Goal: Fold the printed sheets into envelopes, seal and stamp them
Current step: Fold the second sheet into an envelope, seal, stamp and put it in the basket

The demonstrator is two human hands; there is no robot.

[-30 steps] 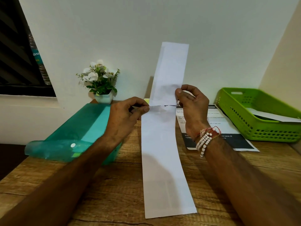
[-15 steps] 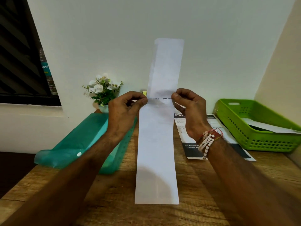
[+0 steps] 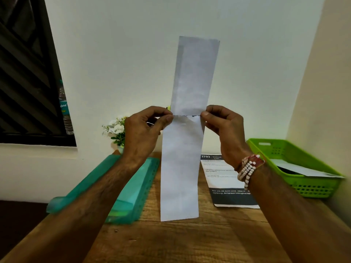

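A long narrow folded white sheet [image 3: 180,168] is held up above the wooden table [image 3: 180,242]. My left hand [image 3: 144,133] pinches its left edge at a cross crease halfway up, and my right hand [image 3: 224,130] pinches the right edge at the same crease. The upper half stands upright against the white wall; the lower half hangs down toward the table. A printed sheet [image 3: 224,179] with a dark band lies flat on the table to the right, partly under my right wrist.
A green plastic basket [image 3: 284,149] with a white paper in it stands at the right by the wall. A teal translucent folder [image 3: 133,194] lies at the left under my left forearm. A small potted white-flower plant [image 3: 115,131] stands behind it. A window with a bottle is at far left.
Both hands have lifted the folded sheet higher off the table; its lower end now hangs clear of the near edge area. The pinch points at the crease stay the same.
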